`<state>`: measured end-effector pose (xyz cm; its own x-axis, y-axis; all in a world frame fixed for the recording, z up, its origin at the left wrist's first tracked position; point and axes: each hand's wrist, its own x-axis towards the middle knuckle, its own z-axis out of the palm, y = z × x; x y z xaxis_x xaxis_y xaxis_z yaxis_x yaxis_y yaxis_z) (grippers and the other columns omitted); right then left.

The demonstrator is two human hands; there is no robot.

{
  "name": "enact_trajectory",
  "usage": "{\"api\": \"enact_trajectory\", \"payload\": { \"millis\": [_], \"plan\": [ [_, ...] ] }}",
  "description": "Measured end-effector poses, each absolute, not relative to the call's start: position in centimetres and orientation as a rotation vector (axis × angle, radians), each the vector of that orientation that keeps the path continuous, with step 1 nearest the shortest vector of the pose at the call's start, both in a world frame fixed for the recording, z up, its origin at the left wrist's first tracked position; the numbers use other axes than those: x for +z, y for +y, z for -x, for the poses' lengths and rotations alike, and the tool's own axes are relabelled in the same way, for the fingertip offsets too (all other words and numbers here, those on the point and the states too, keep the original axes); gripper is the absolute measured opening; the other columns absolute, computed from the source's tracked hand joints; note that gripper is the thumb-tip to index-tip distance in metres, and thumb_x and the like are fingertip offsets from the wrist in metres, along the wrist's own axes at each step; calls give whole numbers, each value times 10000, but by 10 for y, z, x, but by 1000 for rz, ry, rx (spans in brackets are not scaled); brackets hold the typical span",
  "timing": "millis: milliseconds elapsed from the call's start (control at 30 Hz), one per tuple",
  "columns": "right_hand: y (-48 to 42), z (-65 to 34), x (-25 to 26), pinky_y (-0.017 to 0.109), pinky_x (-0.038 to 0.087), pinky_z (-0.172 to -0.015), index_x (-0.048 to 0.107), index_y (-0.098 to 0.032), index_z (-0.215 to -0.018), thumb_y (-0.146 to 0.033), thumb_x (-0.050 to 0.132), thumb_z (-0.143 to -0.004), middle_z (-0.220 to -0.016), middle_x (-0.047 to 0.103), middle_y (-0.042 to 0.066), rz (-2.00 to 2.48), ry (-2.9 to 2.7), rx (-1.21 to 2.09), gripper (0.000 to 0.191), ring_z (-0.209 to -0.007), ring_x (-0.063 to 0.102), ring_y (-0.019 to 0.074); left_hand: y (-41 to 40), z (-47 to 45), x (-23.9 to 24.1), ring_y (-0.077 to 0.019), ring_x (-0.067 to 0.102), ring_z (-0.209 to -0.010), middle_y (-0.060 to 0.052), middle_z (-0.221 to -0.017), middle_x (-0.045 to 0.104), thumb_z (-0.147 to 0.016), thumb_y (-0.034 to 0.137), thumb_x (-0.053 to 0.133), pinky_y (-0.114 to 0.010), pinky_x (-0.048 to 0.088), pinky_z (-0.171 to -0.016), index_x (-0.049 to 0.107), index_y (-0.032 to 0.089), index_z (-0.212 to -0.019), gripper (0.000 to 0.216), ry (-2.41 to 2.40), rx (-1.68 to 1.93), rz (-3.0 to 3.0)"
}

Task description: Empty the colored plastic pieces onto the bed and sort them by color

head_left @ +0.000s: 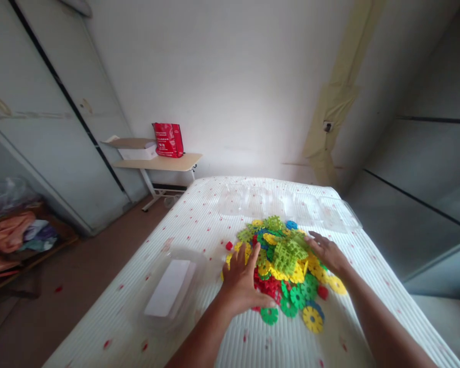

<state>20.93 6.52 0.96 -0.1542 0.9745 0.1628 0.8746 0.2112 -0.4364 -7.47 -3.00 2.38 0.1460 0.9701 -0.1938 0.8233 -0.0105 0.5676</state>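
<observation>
A heap of flat plastic snowflake pieces (287,260) in yellow, green, red and blue lies on a white mattress (199,214) with small red marks. My left hand (243,281) rests flat on the heap's left side, fingers spread. My right hand (325,251) lies palm down on the heap's right side, fingers apart. A joined light-green cluster (289,254) sits between the two hands. One red piece (229,246) lies apart at the left. Neither hand grips anything.
A clear plastic box (168,289) with a white sheet inside stands left of the heap. A clear tray (291,204) lies beyond it. A small table (159,162) with a red bag (168,139) stands by the far wall. Clothes (7,235) lie at the left.
</observation>
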Motion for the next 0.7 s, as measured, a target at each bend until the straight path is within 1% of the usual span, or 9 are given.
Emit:
{"api": "enact_trajectory", "payload": {
  "millis": [67,133,233,367,467,567,633,700],
  "plan": [
    [65,-197,5,420,401,-926,593,-231,-1165,-546,371,-848,-1181,614,107,1670,-2145,302,500,-1063,567,283,-29,67,20,-427,38,-1375,-115,-1541,-2,-341,515,796,-617,104,-1034,85,373,-1436,1314,1736,346,-1902],
    [62,-187,3,418,392,-930,539,-209,-1226,-564,357,-851,-1177,602,121,1668,-2152,297,548,-1050,561,275,-29,60,17,-439,109,-1360,-128,-1535,63,-331,506,797,-613,145,-1018,125,376,-1431,1296,1760,369,-1956],
    [55,-176,3,399,400,-912,469,-179,-1290,-596,330,-852,-1092,609,125,1719,-2117,330,620,-996,573,258,-27,51,13,-428,236,-1309,-150,-1499,193,-364,506,774,-581,233,-983,188,353,-1423,1220,1790,414,-2022],
    [45,-167,7,394,406,-894,444,-171,-1312,-606,342,-843,-1016,601,117,1696,-2098,373,648,-951,583,256,-24,44,11,-413,327,-1236,-154,-1447,283,-387,480,762,-552,274,-976,293,301,-1392,1123,1831,465,-2045],
    [38,-159,10,391,412,-894,447,-197,-1314,-600,388,-827,-1038,595,112,1653,-2039,471,635,-969,588,260,-24,43,7,-384,352,-1218,-129,-1405,338,-399,433,773,-517,284,-1005,299,298,-1389,1106,1786,589,-2063],
    [30,-149,14,388,396,-945,432,-231,-1326,-586,446,-808,-1173,564,104,1598,-1916,681,628,-1087,550,257,-24,41,0,-346,363,-1224,-104,-1375,373,-510,387,734,-473,286,-1040,256,287,-1412,1026,1721,776,-2083],
    [25,-141,16,385,374,-987,419,-241,-1333,-570,491,-791,-1268,527,88,1525,-1803,851,638,-1168,500,243,-24,39,-4,-323,370,-1237,-109,-1350,406,-624,365,672,-441,291,-1054,250,258,-1418,906,1657,894,-2094],
    [20,-133,18,380,381,-993,400,-224,-1345,-552,544,-765,-1310,508,88,1444,-1669,1027,681,-1198,479,236,-23,36,-7,-297,406,-1221,-126,-1308,449,-725,352,598,-414,321,-1044,257,232,-1414,779,1587,1006,-2077]
  ]
}}
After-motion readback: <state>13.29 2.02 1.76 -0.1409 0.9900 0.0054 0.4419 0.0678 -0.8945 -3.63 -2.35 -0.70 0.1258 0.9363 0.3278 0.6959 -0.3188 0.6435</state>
